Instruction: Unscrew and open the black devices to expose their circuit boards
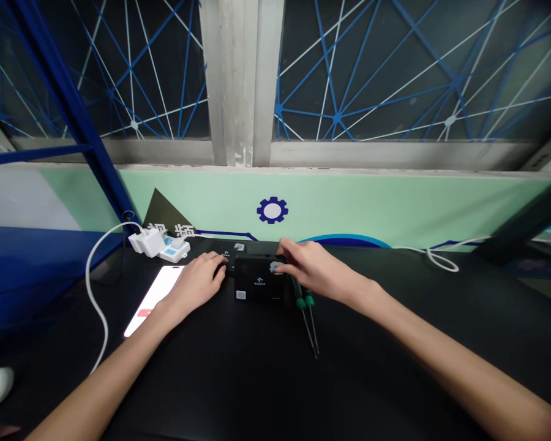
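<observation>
**Head view: two hands at a small black box**

Head camera looks down on a black table (266, 380) that fills the lower half of the frame. A black box (257, 283) lies flat at the frame's centre, near the table's far edge, with a pale label on its front face.

The left hand (196, 285) rests palm down just left of the box, fingers half curled, fingertips meeting the box's left end. Whether they grip it cannot be told.

The right hand (310, 268) reaches in from the right, its fingers bent over the box's upper right corner, next to a small blue-grey mark there. The thumb is hidden, so its hold cannot be judged either.

Two green-handled screwdrivers (307, 309) lie side by side under the right wrist, shafts pointing toward the bottom of the frame.

A lit phone (152, 298) lies beneath the left wrist. Above it, left of centre, sits a white charger (147, 241), its white cable (93, 293) looping down the left side.
</observation>
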Available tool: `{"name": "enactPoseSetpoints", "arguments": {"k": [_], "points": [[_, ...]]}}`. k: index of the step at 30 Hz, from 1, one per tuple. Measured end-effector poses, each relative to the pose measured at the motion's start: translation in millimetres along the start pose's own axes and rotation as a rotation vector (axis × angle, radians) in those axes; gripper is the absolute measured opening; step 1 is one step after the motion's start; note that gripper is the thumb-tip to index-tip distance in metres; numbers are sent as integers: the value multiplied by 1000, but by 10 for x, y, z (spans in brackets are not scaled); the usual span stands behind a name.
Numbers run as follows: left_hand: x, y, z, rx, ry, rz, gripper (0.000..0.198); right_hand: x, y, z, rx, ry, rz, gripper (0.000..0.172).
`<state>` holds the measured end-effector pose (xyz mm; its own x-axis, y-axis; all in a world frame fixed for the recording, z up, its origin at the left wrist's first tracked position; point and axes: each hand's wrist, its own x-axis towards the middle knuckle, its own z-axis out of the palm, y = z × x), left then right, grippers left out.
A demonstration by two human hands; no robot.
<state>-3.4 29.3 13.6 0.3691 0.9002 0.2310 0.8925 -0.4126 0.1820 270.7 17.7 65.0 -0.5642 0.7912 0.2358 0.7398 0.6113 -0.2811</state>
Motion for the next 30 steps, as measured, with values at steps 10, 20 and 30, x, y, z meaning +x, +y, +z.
{"name": "enactPoseSetpoints", "arguments": {"k": [10, 20, 30], "points": [[-2, -141, 127, 86, 28, -29, 44, -37, -122, -71, -12, -13, -41, 18], [-14, -132, 138, 56, -123, -39, 50, -74, -263, -88, -94, -335, -173, 27], [-24, -111, 90, 59, -142, -32, 50, -57, -307, 231, -158, -474, -230, 19]]}}
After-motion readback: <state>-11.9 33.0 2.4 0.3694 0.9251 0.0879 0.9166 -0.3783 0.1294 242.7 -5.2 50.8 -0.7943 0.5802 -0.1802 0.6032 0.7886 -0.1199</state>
